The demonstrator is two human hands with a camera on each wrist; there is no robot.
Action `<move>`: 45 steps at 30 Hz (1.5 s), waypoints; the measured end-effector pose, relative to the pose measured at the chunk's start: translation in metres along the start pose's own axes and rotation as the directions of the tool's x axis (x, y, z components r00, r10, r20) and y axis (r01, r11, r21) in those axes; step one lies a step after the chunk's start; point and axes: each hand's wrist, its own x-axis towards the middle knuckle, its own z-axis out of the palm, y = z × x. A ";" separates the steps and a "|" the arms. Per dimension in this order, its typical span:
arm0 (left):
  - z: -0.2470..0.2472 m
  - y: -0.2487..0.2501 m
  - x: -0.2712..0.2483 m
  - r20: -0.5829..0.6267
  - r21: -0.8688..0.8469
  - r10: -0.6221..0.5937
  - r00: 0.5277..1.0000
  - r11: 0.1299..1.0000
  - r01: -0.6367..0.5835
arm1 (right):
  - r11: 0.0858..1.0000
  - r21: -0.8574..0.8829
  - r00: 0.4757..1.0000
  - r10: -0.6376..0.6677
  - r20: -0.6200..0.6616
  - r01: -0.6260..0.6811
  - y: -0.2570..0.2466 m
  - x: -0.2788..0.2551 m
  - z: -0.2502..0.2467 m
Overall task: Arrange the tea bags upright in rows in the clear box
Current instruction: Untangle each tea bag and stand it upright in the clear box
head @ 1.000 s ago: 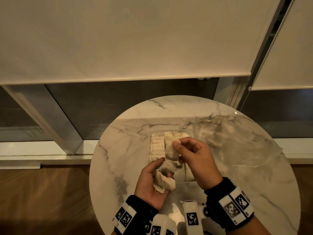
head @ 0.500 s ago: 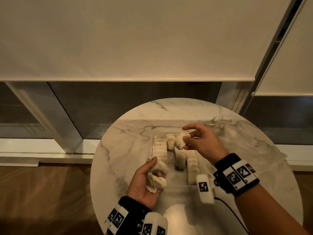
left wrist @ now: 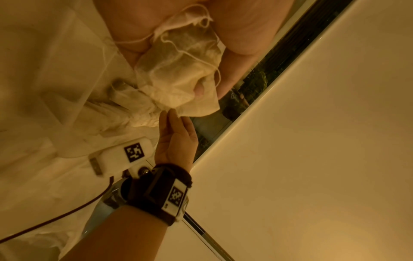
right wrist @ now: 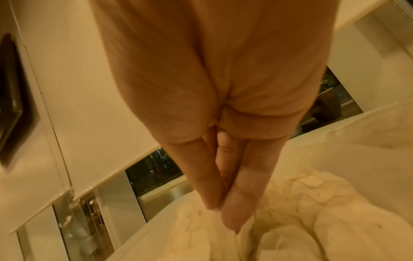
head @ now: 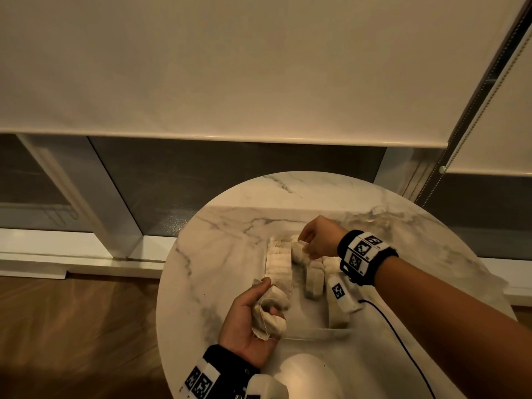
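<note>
The right hand reaches over the far end of the clear box on the marble bench. Its thumb and fingers are pressed together on the top of one tea bag, which it is setting into the middle row. Holding the bag by its top edge keeps it upright as it goes in. The left hand waits at the near left corner of the box, palm up, fingers curled round a small bundle of spare tea bags; this keeps the supply next to the working hand. The left row stands packed along the box wall.

Half a second earlier, the right hand held its bag clear above the box. It has since dropped to row level at the far end. The left hand has scarcely moved.
</note>
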 end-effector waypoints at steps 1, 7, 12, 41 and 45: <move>0.000 -0.001 0.000 -0.002 0.000 0.000 1.000 1.000 0.000 | 1.000 -0.022 1.000 0.012 0.010 -0.012 -0.001 0.003 0.000; -0.001 -0.002 0.003 -0.038 0.004 0.016 0.999 1.000 -0.016 | 0.983 -0.181 0.999 0.047 0.020 -0.043 -0.010 0.018 0.002; -0.001 -0.001 0.000 -0.012 -0.013 0.003 1.000 1.000 -0.003 | 0.954 -0.296 0.998 0.057 0.012 -0.051 -0.017 0.024 0.003; 0.003 0.004 -0.006 -0.055 0.020 0.035 0.998 0.999 -0.034 | 0.958 -0.267 0.983 0.139 0.117 -0.104 -0.022 -0.001 0.008; 0.002 0.005 -0.006 -0.055 0.010 0.021 0.998 1.000 -0.021 | 0.959 -0.258 0.973 0.164 0.162 -0.119 -0.019 -0.003 0.010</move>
